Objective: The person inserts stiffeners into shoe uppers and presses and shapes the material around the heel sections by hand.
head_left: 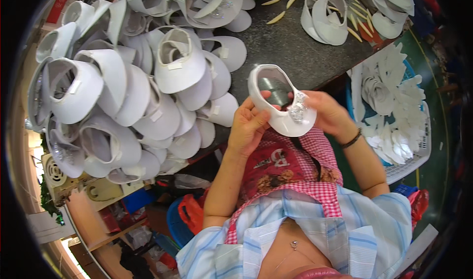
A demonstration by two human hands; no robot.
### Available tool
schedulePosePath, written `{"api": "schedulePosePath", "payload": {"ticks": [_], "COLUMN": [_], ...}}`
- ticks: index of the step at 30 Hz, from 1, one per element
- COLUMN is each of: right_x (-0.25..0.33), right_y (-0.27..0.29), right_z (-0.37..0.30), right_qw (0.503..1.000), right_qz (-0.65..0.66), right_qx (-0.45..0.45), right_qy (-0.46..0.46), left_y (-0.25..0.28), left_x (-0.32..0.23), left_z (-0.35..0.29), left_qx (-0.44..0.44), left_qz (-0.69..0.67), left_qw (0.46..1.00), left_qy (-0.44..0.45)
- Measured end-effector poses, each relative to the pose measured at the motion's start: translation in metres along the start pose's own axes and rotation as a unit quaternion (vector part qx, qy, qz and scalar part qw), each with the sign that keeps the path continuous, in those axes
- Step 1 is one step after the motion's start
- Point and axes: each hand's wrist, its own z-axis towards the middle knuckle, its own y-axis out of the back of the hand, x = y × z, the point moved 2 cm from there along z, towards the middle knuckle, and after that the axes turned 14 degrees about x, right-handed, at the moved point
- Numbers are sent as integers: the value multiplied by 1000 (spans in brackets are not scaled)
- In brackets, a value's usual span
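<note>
Held over my lap, just off the table's edge, is a white shoe upper (288, 124) with a wide opening and a cluster of clear sparkling stones (298, 107) on its front. My left hand (252, 125) is closed on its left side, thumb on the near edge and fingertips showing through the opening. On the other side, my right hand (327, 112) grips the edge beside the stones; part of its fingers is hidden behind the upper. A large heap of similar white shoe uppers (182, 74) lies on the table to my left.
On the dark speckled table (266, 45) lie several pale yellow slivers (276, 17) and more white uppers (329, 20) at the far right. A basket (424, 143) of white cut pieces stands to the right. A red plastic bag (191, 214) hangs at lower left.
</note>
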Motion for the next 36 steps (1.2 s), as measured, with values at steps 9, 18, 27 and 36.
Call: {"api": "schedulePosePath", "payload": {"ticks": [9,18,27,36], "right_x": [-9,0,14,-12], "right_y": [-14,-4,-15,-31], "right_z": [-2,1,9,14], "right_qw": [999,993,975,967], "right_qz": [-7,-106,156,-157], "right_qx": [-9,-24,152,-72], "right_qy": [48,39,51,190], "left_y": [0,15,-7,-7], "left_x": [16,14,10,23], "left_z": [-6,-5,2,6], "left_qx": [-98,-41,15,-119], "left_qz": [51,-15,-99,10], "left_qw": [994,997,995,982], "left_qy": [13,69,-3,-143]}}
